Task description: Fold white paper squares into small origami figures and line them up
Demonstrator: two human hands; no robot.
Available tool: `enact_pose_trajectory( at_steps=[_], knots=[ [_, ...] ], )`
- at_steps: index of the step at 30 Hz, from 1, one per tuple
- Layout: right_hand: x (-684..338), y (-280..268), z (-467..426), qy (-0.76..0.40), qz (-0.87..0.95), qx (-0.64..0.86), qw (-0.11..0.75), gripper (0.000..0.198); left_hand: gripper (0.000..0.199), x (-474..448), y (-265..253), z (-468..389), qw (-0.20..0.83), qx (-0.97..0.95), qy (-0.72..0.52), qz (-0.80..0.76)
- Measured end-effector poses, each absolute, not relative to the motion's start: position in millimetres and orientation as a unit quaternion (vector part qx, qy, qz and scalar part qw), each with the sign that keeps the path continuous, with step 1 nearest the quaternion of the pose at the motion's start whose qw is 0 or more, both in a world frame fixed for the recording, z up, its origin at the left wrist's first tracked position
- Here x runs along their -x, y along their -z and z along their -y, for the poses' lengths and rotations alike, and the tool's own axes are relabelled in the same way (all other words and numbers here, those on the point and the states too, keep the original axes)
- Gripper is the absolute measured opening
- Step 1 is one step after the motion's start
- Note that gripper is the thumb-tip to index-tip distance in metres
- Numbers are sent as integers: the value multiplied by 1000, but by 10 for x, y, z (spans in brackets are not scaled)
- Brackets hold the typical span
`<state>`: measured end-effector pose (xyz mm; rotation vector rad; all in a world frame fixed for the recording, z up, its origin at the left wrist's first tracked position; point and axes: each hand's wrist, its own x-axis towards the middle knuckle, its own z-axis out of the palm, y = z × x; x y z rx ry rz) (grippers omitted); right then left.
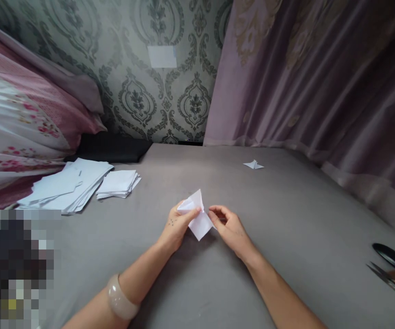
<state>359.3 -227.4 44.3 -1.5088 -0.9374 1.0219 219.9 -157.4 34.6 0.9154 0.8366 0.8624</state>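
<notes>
A folded piece of white paper (200,225) is held up over the grey surface, with a pointed top and bottom corner and a crease near its middle. My left hand (177,225) grips it from the left, the thumb pressed across its front; the other fingers are hidden behind. Close to the paper's right edge is my right hand (229,227), its fingers curved and a gap between thumb and fingertips. Whether it touches the right corner I cannot tell. Farther back to the right lies a small folded white paper piece (254,165).
On the left are a stack of small white paper squares (118,183) and larger white sheets (70,185). Behind them sits a black flat item (115,148). Scissors (391,276) and a black object (387,254) lie at the right edge. Curtains (269,91) hang along the right.
</notes>
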Motion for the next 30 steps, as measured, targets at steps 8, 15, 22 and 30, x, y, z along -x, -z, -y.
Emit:
enact_pose_trajectory(
  at_steps=[8, 15, 22, 30],
  knots=[
    [-3503, -456, 2307, -352, 464, 654, 482, 35, 35, -2186, -406, 1601, 662, -467, -394, -433],
    [-3680, -209, 2220, -393, 390, 637, 537, 34, 44, -2175, -375, 1539, 717, -444, -351, -406],
    [-3797, -57, 2178, -307, 426, 694, 493, 24, 42, -2129, -319, 1456, 621, -511, -366, -469],
    [-3889, -82, 2179, -148, 488, 719, 472, 25, 60, -2079, -249, 1459, 570, -611, -336, -434]
  ],
)
